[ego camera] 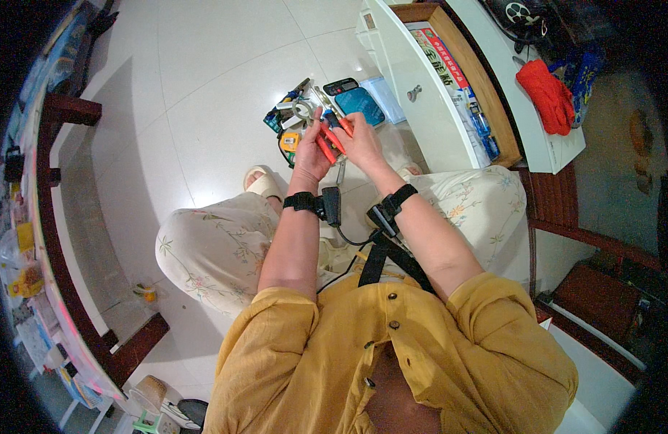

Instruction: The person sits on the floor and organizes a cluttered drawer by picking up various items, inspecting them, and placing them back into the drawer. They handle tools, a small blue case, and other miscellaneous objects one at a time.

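My left hand (310, 154) is closed around red-handled tools (327, 146), which look like pliers. My right hand (363, 144) meets it from the other side and grips an orange-red handle (346, 127). A blue part shows between the two hands; which tool it belongs to is hidden by my fingers. On the floor just beyond lie a yellow tape measure (289, 142), a roll of pale tape (302, 110) and several small tools. Beside them are a digital scale (360, 105) with a teal top and a clear blue plastic packet (385, 97).
An open drawer (510, 144) juts out at the right, holding printed packets and blue items. Red gloves (547, 97) hang over the white cabinet top. A dark wooden table frame (73, 111) stands at the left. My knees flank the tools, and a cable runs between my wrist straps.
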